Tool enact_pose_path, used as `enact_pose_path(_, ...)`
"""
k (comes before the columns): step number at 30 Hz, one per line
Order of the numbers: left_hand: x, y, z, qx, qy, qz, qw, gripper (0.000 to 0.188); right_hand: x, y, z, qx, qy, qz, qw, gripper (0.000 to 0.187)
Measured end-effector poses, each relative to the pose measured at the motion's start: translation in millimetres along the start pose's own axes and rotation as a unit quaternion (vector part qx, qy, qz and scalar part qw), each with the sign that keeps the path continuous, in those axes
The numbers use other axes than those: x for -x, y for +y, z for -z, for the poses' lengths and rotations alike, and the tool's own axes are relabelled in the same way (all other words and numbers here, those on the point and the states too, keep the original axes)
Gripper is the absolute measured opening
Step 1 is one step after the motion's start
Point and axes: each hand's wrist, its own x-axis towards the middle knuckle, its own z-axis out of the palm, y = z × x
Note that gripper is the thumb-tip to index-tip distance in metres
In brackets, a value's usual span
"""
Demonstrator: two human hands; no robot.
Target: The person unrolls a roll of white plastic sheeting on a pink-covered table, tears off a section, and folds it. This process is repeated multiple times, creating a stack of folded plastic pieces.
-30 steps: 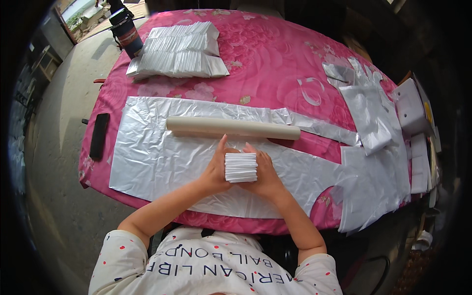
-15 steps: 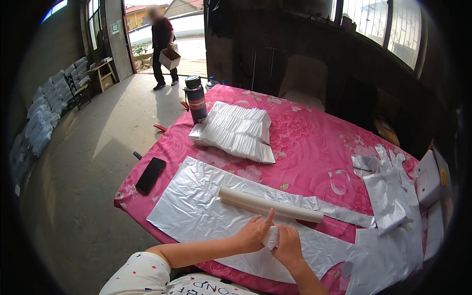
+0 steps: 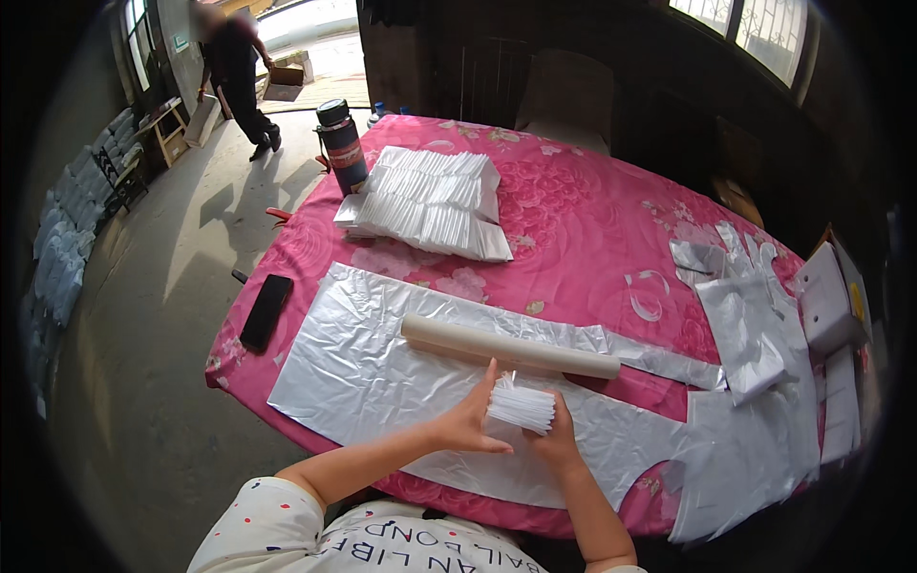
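Note:
A small stack of folded white plastic sheets [image 3: 522, 409] stands on edge between my hands, above a large silvery-white plastic sheet [image 3: 349, 358]. My right hand [image 3: 560, 441] grips the stack from its right side. My left hand [image 3: 468, 420] is open at the stack's left side, thumb and fingers spread apart; whether it touches the stack I cannot tell. Just beyond my hands, a pale cardboard tube [image 3: 506, 347] lies across the sheet. Farther back is a large pile of similar folded white plastic packs [image 3: 430, 201], in rows.
A dark bottle [image 3: 342, 148] stands beside the pile, and a black phone [image 3: 266, 313] lies at the left on the pink floral tablecloth [image 3: 573, 248]. Loose clear plastic bags [image 3: 740, 334] and a white box [image 3: 827, 296] occupy the right end. Near the doorway a person [image 3: 237, 72] carries boxes.
My left hand has opened away from the stack, and the stack's folded edges now show more. The person by the door has walked inward to the left. The view has shifted slightly.

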Motion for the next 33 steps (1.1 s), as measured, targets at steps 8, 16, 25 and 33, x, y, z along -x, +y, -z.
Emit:
enact_pose_path(8, 6, 2, -5, -0.182, 0.06, -0.067, 0.979, 0.121, 3, -18, 5, 0.142, -0.04, 0.08, 0.986, 0.107)
enact_pose_path(16, 3, 5, -5, -0.172, 0.086, -0.098, 0.976, 0.114, 0, -18, 10, 0.189, -0.052, 0.098, 0.976, 0.108)
enact_pose_path(25, 6, 12, -3, -0.17, 0.05, -0.042, 0.983, 0.093, 0, -17, 18, 0.28, -0.081, 0.137, 0.947, 0.102)
enact_pose_path(33, -31, 48, 28, -0.125, -0.001, -0.001, 0.992, 0.068, -22, -61, 39, 0.254, -0.124, 0.022, 0.959, 0.08)
